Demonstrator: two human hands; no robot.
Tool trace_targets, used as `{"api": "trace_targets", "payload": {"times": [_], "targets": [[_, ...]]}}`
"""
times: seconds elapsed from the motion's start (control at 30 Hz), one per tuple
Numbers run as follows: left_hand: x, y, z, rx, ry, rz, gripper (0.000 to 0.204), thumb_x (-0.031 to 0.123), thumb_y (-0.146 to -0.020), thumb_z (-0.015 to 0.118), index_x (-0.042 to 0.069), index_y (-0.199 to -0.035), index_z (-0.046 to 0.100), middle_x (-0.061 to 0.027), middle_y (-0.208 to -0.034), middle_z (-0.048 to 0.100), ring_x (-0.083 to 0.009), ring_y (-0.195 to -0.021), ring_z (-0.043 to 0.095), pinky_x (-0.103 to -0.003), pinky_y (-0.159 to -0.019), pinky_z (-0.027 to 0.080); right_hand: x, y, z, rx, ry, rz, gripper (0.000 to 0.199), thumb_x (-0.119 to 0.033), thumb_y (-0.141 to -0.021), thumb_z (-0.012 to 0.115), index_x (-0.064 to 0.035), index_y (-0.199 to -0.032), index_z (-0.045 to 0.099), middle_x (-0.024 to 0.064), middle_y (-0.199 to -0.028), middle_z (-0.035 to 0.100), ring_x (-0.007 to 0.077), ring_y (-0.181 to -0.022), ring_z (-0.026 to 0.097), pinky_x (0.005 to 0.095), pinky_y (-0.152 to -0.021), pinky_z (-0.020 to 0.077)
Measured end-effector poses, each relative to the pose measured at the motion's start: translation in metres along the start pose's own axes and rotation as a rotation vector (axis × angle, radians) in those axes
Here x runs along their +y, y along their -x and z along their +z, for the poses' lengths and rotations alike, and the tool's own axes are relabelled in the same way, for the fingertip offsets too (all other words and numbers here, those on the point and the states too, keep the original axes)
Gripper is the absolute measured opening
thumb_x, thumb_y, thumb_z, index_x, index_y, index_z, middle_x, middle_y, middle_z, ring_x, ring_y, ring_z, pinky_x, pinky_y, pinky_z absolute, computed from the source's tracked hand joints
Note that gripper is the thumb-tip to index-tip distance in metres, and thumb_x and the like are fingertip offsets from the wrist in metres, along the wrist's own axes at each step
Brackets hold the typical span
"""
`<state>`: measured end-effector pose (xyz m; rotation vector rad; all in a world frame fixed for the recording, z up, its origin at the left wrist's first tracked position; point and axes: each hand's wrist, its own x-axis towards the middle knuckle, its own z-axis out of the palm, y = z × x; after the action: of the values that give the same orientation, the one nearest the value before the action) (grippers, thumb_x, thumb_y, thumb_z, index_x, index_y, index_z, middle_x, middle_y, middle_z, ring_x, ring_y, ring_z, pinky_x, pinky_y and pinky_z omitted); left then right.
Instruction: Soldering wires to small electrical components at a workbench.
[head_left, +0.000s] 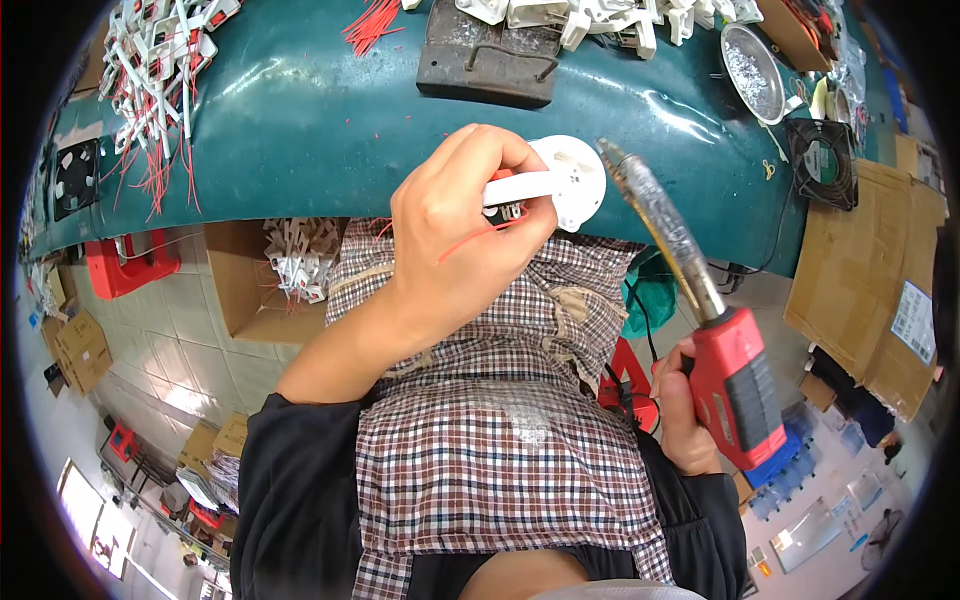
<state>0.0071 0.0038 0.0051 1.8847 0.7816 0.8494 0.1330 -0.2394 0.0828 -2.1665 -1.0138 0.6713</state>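
My left hand (465, 205) is closed round a white plastic part (577, 185) with a round disc end and a narrow stem. Something red and black shows between the fingers, and a thin red wire (470, 240) runs along the hand. In my right hand (686, 420) is a soldering gun (735, 385) with a red and black handle. Its long, worn metal barrel points up and to the left. The tip (608, 150) is just right of the white disc, apart from it.
A dark metal block (485, 60) with a handle lies on the green table (290, 120). White parts with red wires (155, 80) are heaped at the far left. A metal bowl (752, 75) and a black fan (822, 163) stand at the right, beside a cardboard sheet (860, 280).
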Motion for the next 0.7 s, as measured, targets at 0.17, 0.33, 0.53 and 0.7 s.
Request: {"api": "trace_targets", "payload": {"times": [0.17, 0.33, 0.53, 0.7], "targets": [[0.001, 0.001, 0.001, 0.007, -0.008, -0.013, 0.017, -0.003, -0.076, 0.077, 0.003, -0.086, 0.063, -0.0031, -0.080, 0.066, -0.0094, -0.070, 0.063, -0.025, -0.063, 0.050, 0.007, -0.003, 0.007, -0.054, 0.025, -0.103, 0.026, -0.001, -0.075, 0.075, 0.0010, -0.100, 0.068, 0.0165, -0.096, 0.067, 0.0342, -0.078, 0.069, 0.0388, -0.070, 0.0559], [0.000, 0.001, 0.000, -0.004, 0.010, -0.037, 0.016, -0.003, -0.078, 0.077, 0.003, -0.086, 0.064, -0.0025, -0.080, 0.066, -0.0085, -0.070, 0.063, -0.024, -0.063, 0.050, 0.005, -0.010, 0.013, -0.046, 0.049, -0.160, 0.022, 0.000, -0.076, 0.075, 0.0011, -0.097, 0.068, 0.0154, -0.091, 0.066, 0.0326, -0.076, 0.068, 0.0386, -0.069, 0.0557], [-0.002, 0.002, 0.001, -0.003, 0.036, -0.026, 0.016, -0.003, -0.078, 0.076, 0.003, -0.086, 0.064, -0.0027, -0.081, 0.067, -0.0082, -0.071, 0.063, -0.023, -0.062, 0.050, 0.003, -0.012, 0.013, -0.088, 0.023, -0.092, 0.018, 0.001, -0.077, 0.074, 0.0006, -0.093, 0.068, 0.0138, -0.087, 0.065, 0.0309, -0.073, 0.066, 0.0381, -0.067, 0.0545], [-0.001, 0.002, 0.001, 0.000, 0.031, -0.013, 0.015, -0.004, -0.078, 0.075, 0.003, -0.086, 0.064, -0.0028, -0.082, 0.067, -0.0079, -0.071, 0.063, -0.023, -0.062, 0.050, 0.003, -0.014, 0.014, -0.070, 0.007, -0.126, 0.017, 0.002, -0.077, 0.074, 0.0009, -0.092, 0.067, 0.0130, -0.085, 0.064, 0.0297, -0.071, 0.065, 0.0366, -0.065, 0.0533]]}}
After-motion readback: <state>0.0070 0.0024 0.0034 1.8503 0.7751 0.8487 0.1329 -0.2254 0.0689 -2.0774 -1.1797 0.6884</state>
